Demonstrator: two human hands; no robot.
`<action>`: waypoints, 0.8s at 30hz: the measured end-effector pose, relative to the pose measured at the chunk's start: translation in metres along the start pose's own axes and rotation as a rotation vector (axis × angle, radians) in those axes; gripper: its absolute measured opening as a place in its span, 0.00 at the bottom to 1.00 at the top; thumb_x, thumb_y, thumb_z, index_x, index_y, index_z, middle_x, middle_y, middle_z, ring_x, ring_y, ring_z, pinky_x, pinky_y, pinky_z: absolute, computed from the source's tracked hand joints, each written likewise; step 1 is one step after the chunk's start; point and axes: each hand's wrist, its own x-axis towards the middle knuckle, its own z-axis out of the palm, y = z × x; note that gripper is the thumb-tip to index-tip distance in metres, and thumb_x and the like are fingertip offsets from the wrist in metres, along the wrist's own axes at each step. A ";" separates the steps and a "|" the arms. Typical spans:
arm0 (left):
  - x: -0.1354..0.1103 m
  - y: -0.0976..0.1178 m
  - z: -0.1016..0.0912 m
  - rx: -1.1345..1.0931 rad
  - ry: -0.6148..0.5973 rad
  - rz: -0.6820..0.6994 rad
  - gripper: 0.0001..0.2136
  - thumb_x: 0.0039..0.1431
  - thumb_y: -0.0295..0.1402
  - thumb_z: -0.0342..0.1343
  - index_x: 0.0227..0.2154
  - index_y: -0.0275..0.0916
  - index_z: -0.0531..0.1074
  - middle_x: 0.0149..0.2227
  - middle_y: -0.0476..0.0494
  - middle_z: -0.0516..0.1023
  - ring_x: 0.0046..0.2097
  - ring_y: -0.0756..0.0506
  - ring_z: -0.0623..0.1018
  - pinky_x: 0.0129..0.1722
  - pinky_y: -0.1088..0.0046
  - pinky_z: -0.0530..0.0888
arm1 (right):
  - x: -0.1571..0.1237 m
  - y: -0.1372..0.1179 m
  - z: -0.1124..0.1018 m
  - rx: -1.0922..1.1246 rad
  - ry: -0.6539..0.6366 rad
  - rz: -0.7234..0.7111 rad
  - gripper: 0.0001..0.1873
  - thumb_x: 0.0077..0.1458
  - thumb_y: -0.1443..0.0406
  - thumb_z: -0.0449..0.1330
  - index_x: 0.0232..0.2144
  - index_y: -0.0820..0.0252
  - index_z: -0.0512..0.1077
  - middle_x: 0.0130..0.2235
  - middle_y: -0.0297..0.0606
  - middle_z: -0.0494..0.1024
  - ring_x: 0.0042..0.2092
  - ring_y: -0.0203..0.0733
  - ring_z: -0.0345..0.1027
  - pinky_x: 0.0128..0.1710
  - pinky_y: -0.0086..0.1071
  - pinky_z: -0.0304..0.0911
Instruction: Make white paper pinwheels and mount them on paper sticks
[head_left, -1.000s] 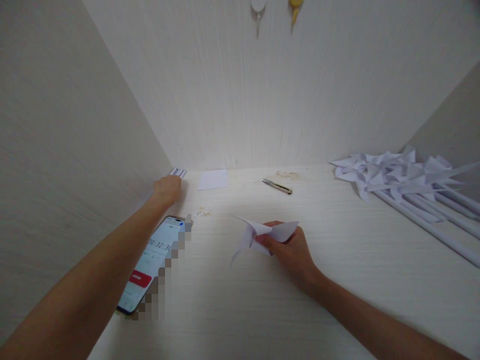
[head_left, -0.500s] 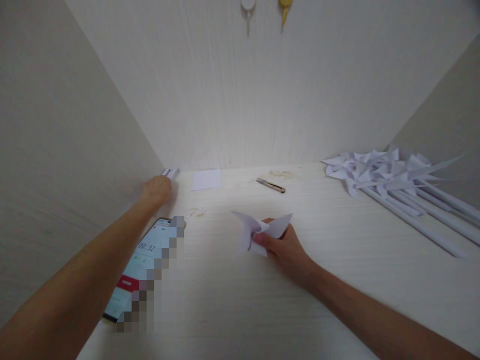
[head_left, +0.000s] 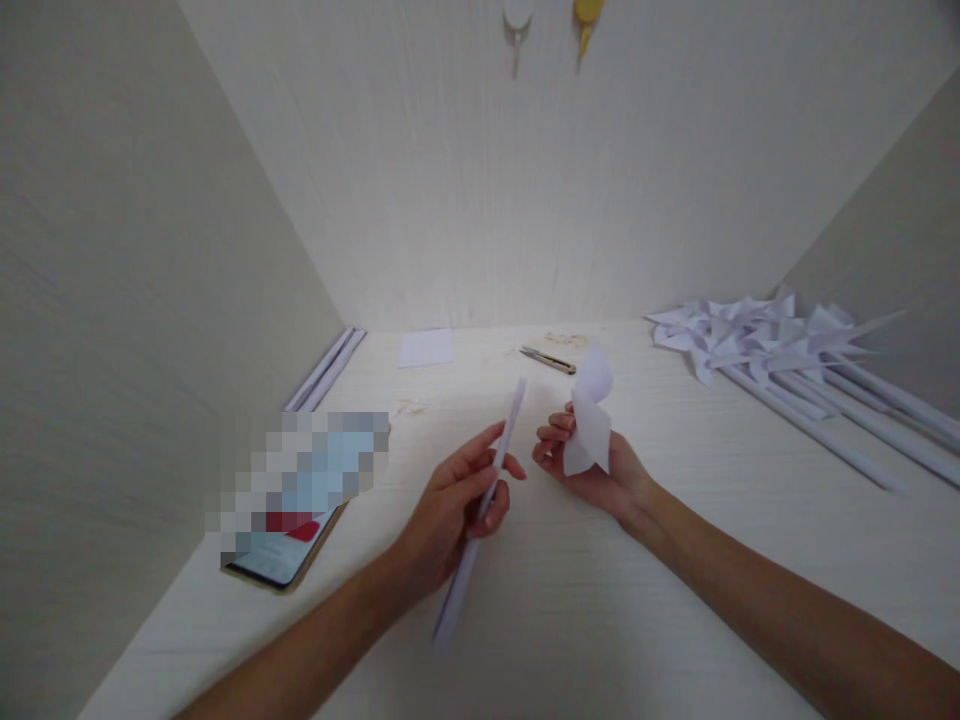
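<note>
My left hand (head_left: 457,505) is closed around a long rolled white paper stick (head_left: 508,420), which slants from low near the table up toward the back. My right hand (head_left: 589,468) pinches a folded white paper pinwheel head (head_left: 591,415), held upright just right of the stick's upper end. The two hands are a few centimetres apart above the middle of the pale wooden table (head_left: 675,560).
A phone (head_left: 289,520) lies at the left. Spare paper sticks (head_left: 324,368) rest along the left wall. A small white paper sheet (head_left: 426,348) and a utility knife (head_left: 549,360) lie at the back. Several finished paper pinwheels (head_left: 780,345) are piled at the right.
My left hand has drawn back from the sticks by the left wall, now gripping one stick at the table's middle. My right hand has lifted the pinwheel head upright toward it.
</note>
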 end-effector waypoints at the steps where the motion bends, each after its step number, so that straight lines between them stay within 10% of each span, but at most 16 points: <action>1: -0.003 -0.008 0.000 -0.051 -0.008 -0.041 0.22 0.47 0.31 0.57 0.48 0.41 0.65 0.27 0.50 0.69 0.16 0.60 0.56 0.13 0.82 0.47 | 0.001 0.000 0.000 -0.002 0.024 -0.002 0.05 0.43 0.69 0.59 0.19 0.57 0.67 0.21 0.27 0.67 0.25 0.31 0.61 0.28 0.27 0.60; 24: -0.007 -0.016 -0.003 -0.179 -0.102 -0.195 0.18 0.52 0.31 0.52 0.49 0.41 0.65 0.21 0.53 0.67 0.14 0.60 0.52 0.11 0.83 0.43 | 0.011 0.002 -0.008 -0.184 0.124 0.079 0.06 0.44 0.64 0.63 0.23 0.60 0.69 0.23 0.28 0.71 0.25 0.29 0.64 0.29 0.24 0.63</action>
